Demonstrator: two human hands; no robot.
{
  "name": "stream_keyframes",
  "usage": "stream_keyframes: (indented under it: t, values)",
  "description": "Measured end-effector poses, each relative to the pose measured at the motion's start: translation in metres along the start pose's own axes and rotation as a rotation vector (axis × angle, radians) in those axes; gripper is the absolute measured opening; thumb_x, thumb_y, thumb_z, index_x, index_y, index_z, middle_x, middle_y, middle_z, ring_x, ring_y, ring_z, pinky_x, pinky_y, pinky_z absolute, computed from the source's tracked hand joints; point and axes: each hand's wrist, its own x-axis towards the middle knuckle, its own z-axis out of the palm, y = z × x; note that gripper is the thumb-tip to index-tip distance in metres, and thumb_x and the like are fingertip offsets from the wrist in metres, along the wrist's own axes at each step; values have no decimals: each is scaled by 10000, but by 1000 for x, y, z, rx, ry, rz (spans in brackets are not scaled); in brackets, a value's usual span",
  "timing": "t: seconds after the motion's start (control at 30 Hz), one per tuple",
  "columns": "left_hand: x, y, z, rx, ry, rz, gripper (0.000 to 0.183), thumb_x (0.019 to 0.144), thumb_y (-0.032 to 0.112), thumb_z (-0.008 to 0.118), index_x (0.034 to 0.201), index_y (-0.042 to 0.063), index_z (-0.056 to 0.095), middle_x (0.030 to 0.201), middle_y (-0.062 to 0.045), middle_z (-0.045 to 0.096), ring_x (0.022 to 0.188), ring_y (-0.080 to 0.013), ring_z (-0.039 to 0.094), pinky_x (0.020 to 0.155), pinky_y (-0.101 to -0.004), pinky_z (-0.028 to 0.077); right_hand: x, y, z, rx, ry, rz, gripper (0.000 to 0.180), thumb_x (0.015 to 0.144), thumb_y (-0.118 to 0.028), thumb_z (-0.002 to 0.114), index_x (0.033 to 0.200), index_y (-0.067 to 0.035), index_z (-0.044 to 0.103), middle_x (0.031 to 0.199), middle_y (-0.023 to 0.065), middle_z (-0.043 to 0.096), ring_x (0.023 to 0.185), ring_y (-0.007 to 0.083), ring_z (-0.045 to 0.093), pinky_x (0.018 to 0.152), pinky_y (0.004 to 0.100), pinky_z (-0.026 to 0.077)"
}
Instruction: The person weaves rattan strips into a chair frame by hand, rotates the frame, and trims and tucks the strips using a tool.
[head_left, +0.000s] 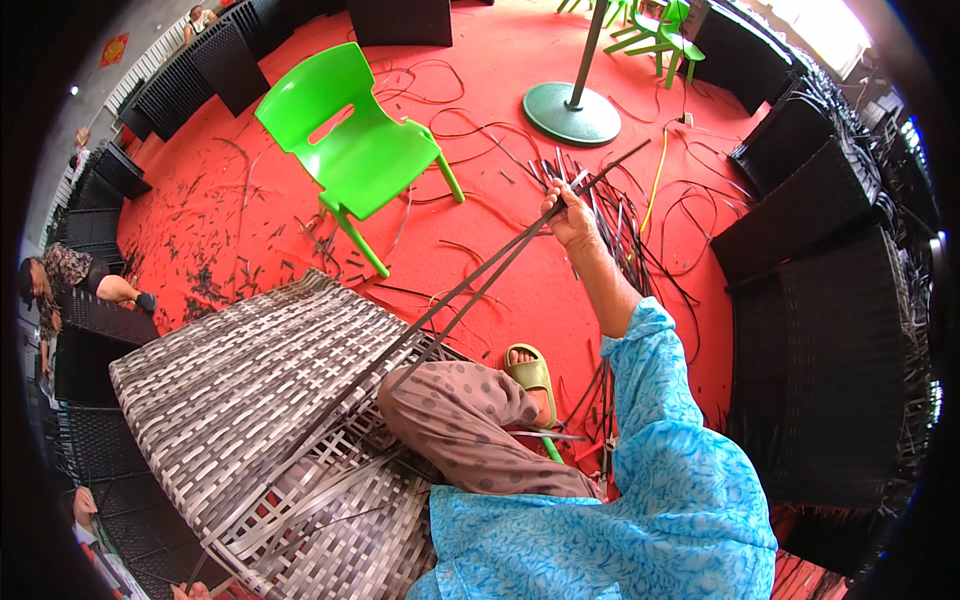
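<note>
My right hand (570, 214) is raised over the red floor, its fingers closed around dark flat plastic rattan strips (465, 285). The strips run taut from it down across the woven rattan panel (247, 390), a grey, white and brown weave lying against my bent knee. Loose pale strand ends (322, 495) cross an open-meshed part of the panel near its lower end. At the bottom left edge only the fingers of what seems to be my left hand (192, 592) show, beside the panel's frame and a thin dark strip; the rest is cut off.
A green plastic chair (367, 157) stands on the red carpet (480, 240). Beyond it is a round pole base (571, 112). A bundle of loose strips (619, 232) and a yellow cord (657, 180) lie at right. Dark woven panels (817, 360) line both sides; a co-worker (67, 277) is at left.
</note>
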Motion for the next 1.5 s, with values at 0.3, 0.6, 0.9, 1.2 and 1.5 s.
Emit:
stream_keyframes:
  t: [0.3, 0.6, 0.9, 1.2, 1.5]
  values:
    - [3, 2, -16, 10, 44, -46, 314, 781, 185, 571, 848, -114, 502, 716, -180, 515, 645, -261, 528, 600, -321, 450, -2, -6, -7, -14, -15, -4, 158, 863, -149, 435, 957, -31, 483, 724, 46, 481, 605, 134, 465, 542, 253, 435]
    - [15, 2, -56, 33, 111, -120, 353, 797, 281, 548, 874, -60, 496, 746, -158, 527, 659, -254, 516, 591, -349, 440, -2, -5, -17, -64, -18, -26, 172, 843, -150, 470, 957, -27, 506, 721, 38, 505, 631, 154, 491, 575, 297, 455]
    - [19, 13, -89, -8, 25, -56, 441, 772, 302, 582, 1000, -48, 441, 804, -132, 518, 777, -211, 510, 709, -298, 402, -6, 5, -11, -88, -67, -5, 189, 852, -163, 461, 975, -29, 512, 745, 30, 521, 649, 136, 511, 603, 286, 475]
    - [1, 22, -65, 49, 97, -34, 449, 788, 315, 554, 1053, -22, 420, 900, -129, 489, 846, -202, 483, 756, -297, 374, -3, 6, -7, -83, -89, 34, 192, 844, -155, 467, 983, -27, 505, 757, 52, 518, 671, 165, 515, 617, 307, 475]
    - [-10, 24, -52, 73, 107, -39, 461, 805, 327, 525, 1107, 3, 398, 995, -126, 461, 916, -192, 455, 804, -296, 346, 3, 2, -11, -30, -127, 57, 211, 835, -171, 479, 988, -29, 504, 756, 65, 520, 666, 192, 511, 623, 333, 468]
